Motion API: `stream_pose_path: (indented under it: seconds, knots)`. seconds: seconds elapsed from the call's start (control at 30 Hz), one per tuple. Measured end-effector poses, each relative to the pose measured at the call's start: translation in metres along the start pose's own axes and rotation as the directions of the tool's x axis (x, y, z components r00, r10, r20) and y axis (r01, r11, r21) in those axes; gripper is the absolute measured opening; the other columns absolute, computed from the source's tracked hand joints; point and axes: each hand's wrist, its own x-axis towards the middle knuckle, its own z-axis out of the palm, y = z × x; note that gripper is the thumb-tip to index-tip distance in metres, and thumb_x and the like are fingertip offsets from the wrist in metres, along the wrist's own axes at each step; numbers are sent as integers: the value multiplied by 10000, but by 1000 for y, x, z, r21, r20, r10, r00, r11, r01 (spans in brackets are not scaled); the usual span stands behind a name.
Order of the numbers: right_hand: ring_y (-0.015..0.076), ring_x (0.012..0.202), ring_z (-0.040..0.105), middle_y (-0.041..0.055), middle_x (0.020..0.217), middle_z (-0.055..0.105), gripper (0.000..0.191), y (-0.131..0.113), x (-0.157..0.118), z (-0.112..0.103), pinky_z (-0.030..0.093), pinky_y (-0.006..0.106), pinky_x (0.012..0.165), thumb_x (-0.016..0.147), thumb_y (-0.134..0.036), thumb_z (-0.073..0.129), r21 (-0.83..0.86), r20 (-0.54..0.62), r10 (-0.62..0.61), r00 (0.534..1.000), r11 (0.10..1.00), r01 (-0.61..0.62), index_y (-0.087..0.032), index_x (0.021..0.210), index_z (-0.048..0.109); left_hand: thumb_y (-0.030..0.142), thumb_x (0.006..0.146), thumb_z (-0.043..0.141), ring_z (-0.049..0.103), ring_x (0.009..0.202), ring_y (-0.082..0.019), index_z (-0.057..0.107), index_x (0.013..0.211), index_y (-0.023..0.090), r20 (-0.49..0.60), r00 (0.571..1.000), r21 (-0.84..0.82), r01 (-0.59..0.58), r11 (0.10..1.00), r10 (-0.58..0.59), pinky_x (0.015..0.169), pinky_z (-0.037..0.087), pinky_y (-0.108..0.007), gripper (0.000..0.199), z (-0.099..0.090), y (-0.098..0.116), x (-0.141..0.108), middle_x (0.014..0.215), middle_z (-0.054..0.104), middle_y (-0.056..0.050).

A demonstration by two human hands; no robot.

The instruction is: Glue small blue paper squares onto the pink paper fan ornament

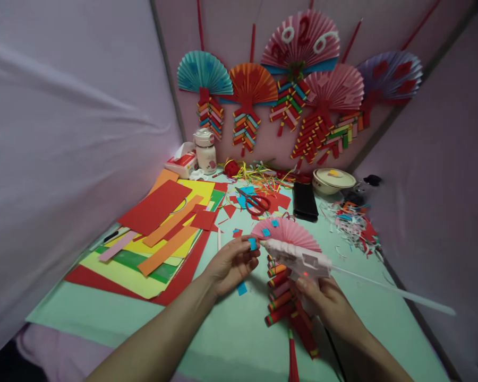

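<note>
Between the thumb and fingers of my left hand [235, 261] is a small blue paper square [252, 244]. My right hand [330, 300] is wrapped round the handle of a white hot glue gun [298, 257], whose red light glows. The gun's nozzle points left, close to the blue square; whether they touch I cannot tell. A long glue stick [402, 294] sticks out of its back. Behind the gun lies a pink pleated paper fan [289, 231] with blue squares on it, and below hangs a string of rolled-paper firecrackers [281, 297], partly hidden by the gun and hand.
Coloured paper sheets [153, 207] are stacked at left. Red-handled scissors [258, 204] lie among scraps behind the fan, beside a black phone-like object [305, 201]. A lidded bowl [332, 180], a bottle [205, 151] and paper shreds [352, 223] stand around. Finished fans [253, 85] hang on the wall.
</note>
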Motion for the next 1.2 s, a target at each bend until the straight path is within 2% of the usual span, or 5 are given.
stream_pose_path:
  seconds: [0.2, 0.6, 0.8, 1.07, 1.2]
  knots:
    - [243, 781, 691, 88, 808, 742, 434, 1, -6, -4, 579, 354, 750, 874, -572, 557, -50, 15, -40, 999, 998, 41, -193, 862, 769, 144, 660, 810, 664, 743, -105, 676, 893, 153, 28, 999, 20, 23, 1000, -23, 676, 525, -197, 269, 2, -1, -2, 874, 705, -45]
    - [242, 823, 685, 80, 842, 733, 419, 12, -10, -8, 565, 344, 787, 895, -562, 532, -124, 10, -72, 997, 990, 73, -211, 866, 760, 148, 608, 854, 667, 707, -98, 723, 873, 131, 60, 998, 46, 16, 999, -19, 698, 528, -208, 296, 1, -1, -3, 830, 722, -37]
    - [245, 872, 683, 87, 919, 743, 415, 13, -9, -9, 557, 344, 817, 895, -554, 535, -161, 18, -77, 997, 984, 79, -213, 948, 764, 156, 607, 860, 658, 719, -97, 724, 876, 139, 77, 997, 51, 11, 999, -15, 735, 530, -231, 302, 0, -2, -2, 843, 721, -36]
    - [246, 808, 681, 79, 808, 726, 413, 12, -10, -8, 569, 349, 774, 876, -554, 553, -172, -25, -88, 996, 982, 82, -192, 853, 751, 171, 584, 881, 657, 720, -98, 729, 865, 139, 78, 997, 61, 13, 998, -18, 731, 528, -225, 321, 0, -2, -3, 836, 719, -32]
    - [235, 752, 671, 69, 739, 704, 416, 11, -8, -7, 572, 348, 755, 871, -555, 554, -190, -40, -95, 995, 978, 86, -195, 736, 715, 183, 574, 888, 663, 721, -104, 733, 863, 143, 71, 997, 67, 17, 998, -22, 714, 529, -216, 330, 0, -2, -3, 847, 721, -34]
